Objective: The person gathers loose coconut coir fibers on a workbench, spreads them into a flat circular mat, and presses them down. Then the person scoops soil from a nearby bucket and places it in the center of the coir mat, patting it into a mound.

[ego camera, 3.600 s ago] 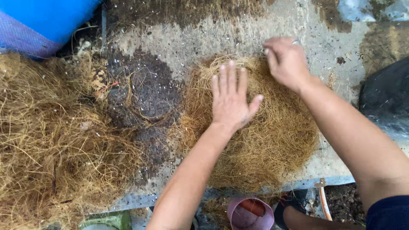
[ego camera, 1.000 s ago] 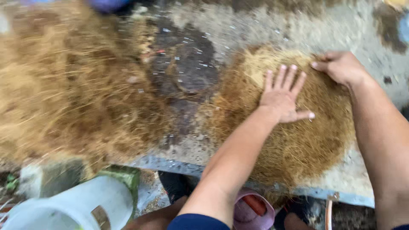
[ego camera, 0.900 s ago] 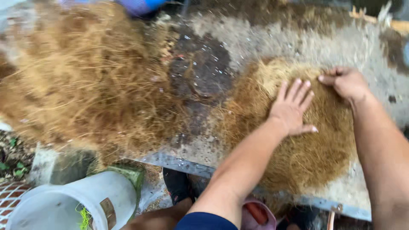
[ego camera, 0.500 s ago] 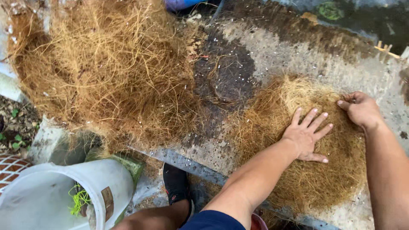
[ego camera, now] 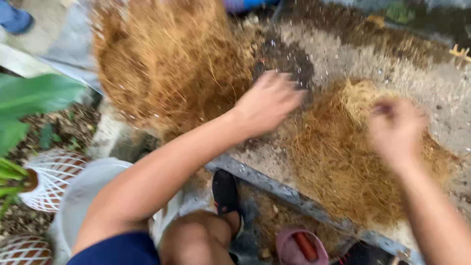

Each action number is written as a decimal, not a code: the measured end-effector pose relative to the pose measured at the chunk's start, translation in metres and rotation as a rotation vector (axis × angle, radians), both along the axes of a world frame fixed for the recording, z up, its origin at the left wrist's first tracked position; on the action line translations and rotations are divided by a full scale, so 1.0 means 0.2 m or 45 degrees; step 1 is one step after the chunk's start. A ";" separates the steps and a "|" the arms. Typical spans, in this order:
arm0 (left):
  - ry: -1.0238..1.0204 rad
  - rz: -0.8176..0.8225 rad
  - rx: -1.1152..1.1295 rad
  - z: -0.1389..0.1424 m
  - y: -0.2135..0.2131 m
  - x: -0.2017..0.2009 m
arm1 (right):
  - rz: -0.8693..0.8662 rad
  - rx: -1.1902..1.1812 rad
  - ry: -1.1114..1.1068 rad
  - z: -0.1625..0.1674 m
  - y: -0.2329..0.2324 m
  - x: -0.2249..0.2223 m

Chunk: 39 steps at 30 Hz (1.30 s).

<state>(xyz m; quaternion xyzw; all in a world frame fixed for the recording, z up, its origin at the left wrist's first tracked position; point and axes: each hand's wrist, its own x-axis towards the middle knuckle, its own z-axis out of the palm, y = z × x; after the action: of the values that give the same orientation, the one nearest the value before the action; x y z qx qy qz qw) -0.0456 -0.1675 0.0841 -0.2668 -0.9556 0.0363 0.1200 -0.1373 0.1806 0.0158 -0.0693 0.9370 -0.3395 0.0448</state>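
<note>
Now the left hand sits between the two heaps of coconut fibre, over the dark soil patch on the concrete slab. It's blurred; the fingers look loosely curled and pointing toward the soil, but whether they grip anything, I cannot tell. Just beside it to the left rises the big fibre pile, loose and shaggy, touching the soil's edge. On the other side lies the flat fibre mat, round and pressed down, reaching the slab's near edge. The right hand hovers above the mat's far part, heavily blurred, fingers drawn together at the tips, maybe pinching a dark bit, though that's unclear. Below the slab, a black sandal and a pink one. At the left edge, a green leaf and netted pots.
</note>
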 end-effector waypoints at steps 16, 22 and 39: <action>-0.733 0.286 -1.138 -0.06 -0.53 0.34 | 1.122 0.684 0.240 -0.02 -1.41 0.68; -0.739 0.183 -1.503 -0.05 -0.46 0.36 | 0.533 -0.386 -0.014 0.43 -1.59 0.58; -0.711 0.490 -1.079 -0.17 -0.44 0.40 | 0.262 -1.776 -0.631 1.04 -1.56 0.11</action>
<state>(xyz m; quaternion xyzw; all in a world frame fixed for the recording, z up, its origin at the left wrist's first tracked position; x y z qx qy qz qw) 0.0346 -0.2559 0.0491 -0.1116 -0.8843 0.3674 -0.2655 -0.1156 -0.1304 0.2238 -0.0905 0.4553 -0.8549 0.2317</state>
